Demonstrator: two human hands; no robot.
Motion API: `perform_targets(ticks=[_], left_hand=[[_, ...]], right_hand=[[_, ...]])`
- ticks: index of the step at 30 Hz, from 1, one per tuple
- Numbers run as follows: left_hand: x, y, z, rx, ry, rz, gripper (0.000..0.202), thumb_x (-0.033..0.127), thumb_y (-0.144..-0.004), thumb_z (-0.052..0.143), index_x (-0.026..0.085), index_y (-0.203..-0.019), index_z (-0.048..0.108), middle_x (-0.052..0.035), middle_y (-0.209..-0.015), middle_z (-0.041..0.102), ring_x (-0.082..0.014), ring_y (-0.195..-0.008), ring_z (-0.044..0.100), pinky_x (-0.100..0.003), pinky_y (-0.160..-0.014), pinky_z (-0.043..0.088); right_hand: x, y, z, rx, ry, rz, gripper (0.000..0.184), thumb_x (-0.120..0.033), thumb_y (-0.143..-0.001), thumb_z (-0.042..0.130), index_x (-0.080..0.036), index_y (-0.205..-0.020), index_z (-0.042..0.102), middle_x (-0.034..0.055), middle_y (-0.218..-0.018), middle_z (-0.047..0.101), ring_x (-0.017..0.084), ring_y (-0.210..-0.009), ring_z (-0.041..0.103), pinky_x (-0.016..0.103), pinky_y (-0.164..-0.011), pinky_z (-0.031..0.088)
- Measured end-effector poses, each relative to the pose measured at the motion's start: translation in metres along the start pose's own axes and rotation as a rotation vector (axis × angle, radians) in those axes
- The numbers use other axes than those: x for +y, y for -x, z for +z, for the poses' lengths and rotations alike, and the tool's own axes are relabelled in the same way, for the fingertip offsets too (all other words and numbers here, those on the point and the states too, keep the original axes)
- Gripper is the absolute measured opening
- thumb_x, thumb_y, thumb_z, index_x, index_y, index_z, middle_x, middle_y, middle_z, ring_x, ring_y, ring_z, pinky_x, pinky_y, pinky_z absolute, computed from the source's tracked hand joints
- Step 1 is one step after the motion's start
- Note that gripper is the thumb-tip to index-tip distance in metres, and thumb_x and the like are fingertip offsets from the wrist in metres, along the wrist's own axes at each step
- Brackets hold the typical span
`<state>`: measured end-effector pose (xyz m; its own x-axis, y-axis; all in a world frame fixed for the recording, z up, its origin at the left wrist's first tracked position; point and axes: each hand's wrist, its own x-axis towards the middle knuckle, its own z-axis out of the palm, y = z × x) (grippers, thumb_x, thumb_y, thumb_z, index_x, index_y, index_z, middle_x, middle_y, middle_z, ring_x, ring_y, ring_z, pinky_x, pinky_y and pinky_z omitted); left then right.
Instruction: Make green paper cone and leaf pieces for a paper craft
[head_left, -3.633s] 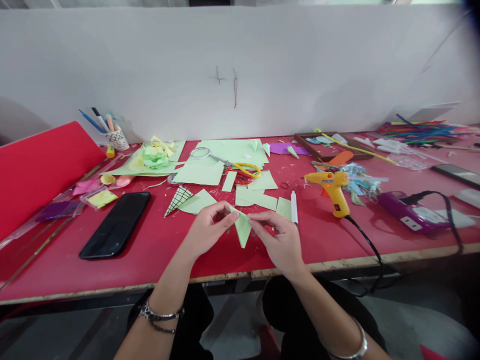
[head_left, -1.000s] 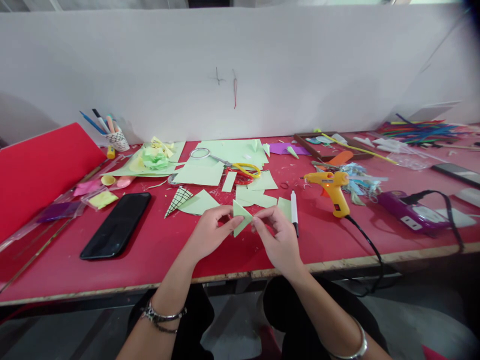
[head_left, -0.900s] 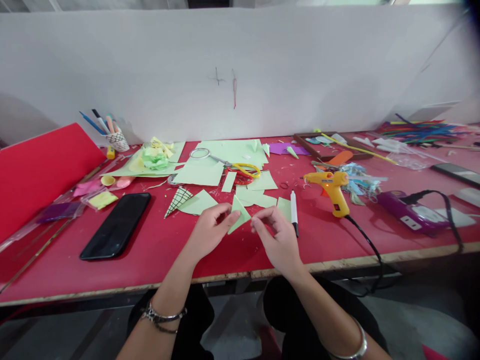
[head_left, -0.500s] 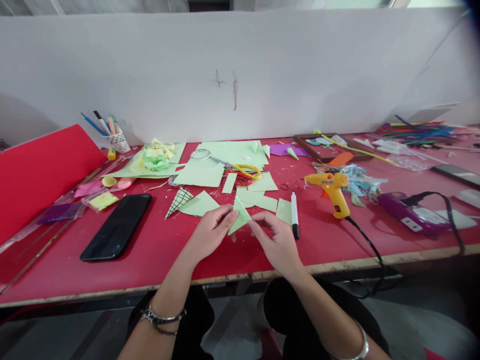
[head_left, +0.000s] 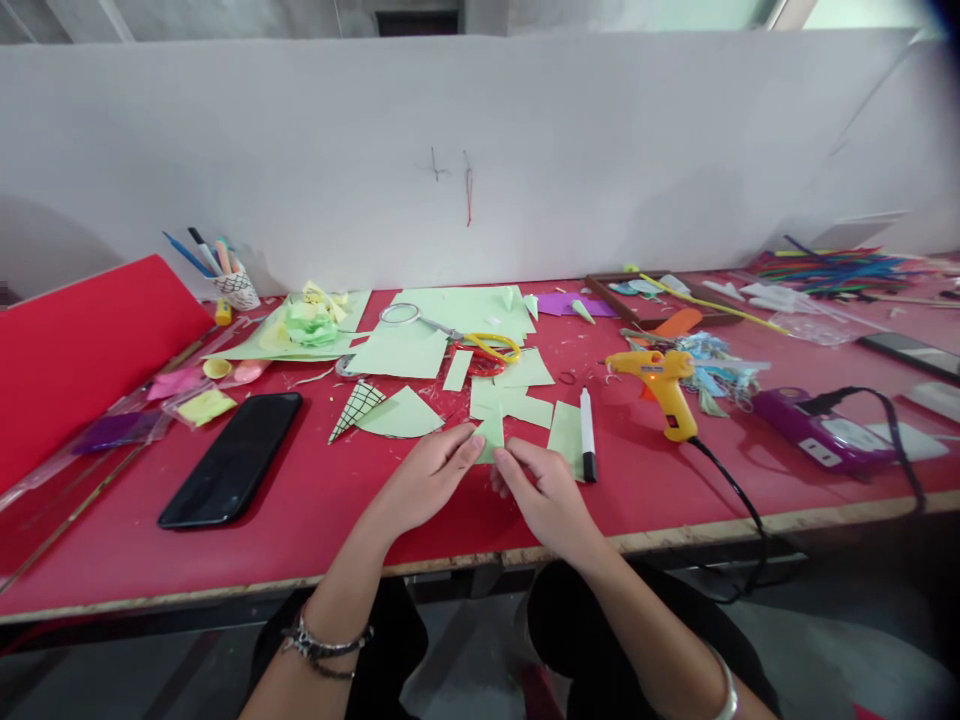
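Between both hands, just above the red table (head_left: 330,540), is a small folded piece of light green paper (head_left: 492,440), narrow toward its top. My left hand (head_left: 433,472) pinches its left edge between thumb and fingers. On the other side my right hand (head_left: 544,488) grips its lower right edge, fingers closed. Left of the hands lie a curved green paper piece (head_left: 401,413) and a cone with a black grid pattern (head_left: 355,408). A white marker with a black cap (head_left: 588,435) lies right of my right hand, beside a green paper rectangle (head_left: 565,438).
Scissors (head_left: 487,348) lie on green sheets (head_left: 405,352) behind the hands. At right are a yellow glue gun (head_left: 660,385) with a trailing cord and a purple power strip (head_left: 817,430). A black phone (head_left: 234,458) and a pen cup (head_left: 238,287) are at left.
The green paper has turned between my fingers, from tilted to more upright. Both hands have shifted slightly, and the right fingers have moved lower along the paper.
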<state>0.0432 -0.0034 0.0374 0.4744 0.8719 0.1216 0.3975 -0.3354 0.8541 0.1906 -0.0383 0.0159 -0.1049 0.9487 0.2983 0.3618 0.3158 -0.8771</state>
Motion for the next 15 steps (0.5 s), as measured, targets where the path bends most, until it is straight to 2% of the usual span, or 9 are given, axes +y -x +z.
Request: perform_targets(ticks=[4, 11, 15], left_hand=[[0.0050, -0.0002, -0.0028, -0.012, 0.019, 0.015, 0.035, 0.040, -0.086, 0.032, 0.018, -0.060, 0.038, 0.0042, -0.054, 0.039, -0.0099, -0.051, 0.039, -0.021, -0.051, 0.032], [0.0072, 0.0009, -0.0060, -0.019, -0.005, 0.031, 0.038, 0.039, -0.086, 0.034, 0.017, -0.055, 0.040, 0.0057, -0.043, 0.041, -0.0085, -0.044, 0.042, -0.020, -0.051, 0.032], [0.0068, 0.0020, -0.0048, -0.108, -0.021, 0.035, 0.038, 0.039, -0.086, 0.035, 0.017, -0.055, 0.039, 0.0069, -0.040, 0.038, -0.0075, -0.040, 0.039, -0.019, -0.046, 0.029]], right_hand=[[0.0008, -0.0001, 0.0000, 0.021, -0.002, -0.011, 0.032, -0.030, -0.087, 0.035, -0.019, -0.059, 0.044, -0.0018, -0.054, 0.050, 0.010, -0.051, 0.049, 0.022, -0.053, 0.038], [0.0006, 0.0005, 0.0004, 0.012, -0.075, 0.003, 0.035, -0.034, -0.087, 0.035, -0.018, -0.058, 0.046, -0.0008, -0.054, 0.051, 0.010, -0.049, 0.049, 0.022, -0.050, 0.038], [0.0028, 0.0010, 0.0016, 0.002, -0.090, 0.043, 0.039, -0.037, -0.087, 0.033, -0.017, -0.056, 0.045, -0.0006, -0.051, 0.051, 0.011, -0.049, 0.050, 0.022, -0.050, 0.038]])
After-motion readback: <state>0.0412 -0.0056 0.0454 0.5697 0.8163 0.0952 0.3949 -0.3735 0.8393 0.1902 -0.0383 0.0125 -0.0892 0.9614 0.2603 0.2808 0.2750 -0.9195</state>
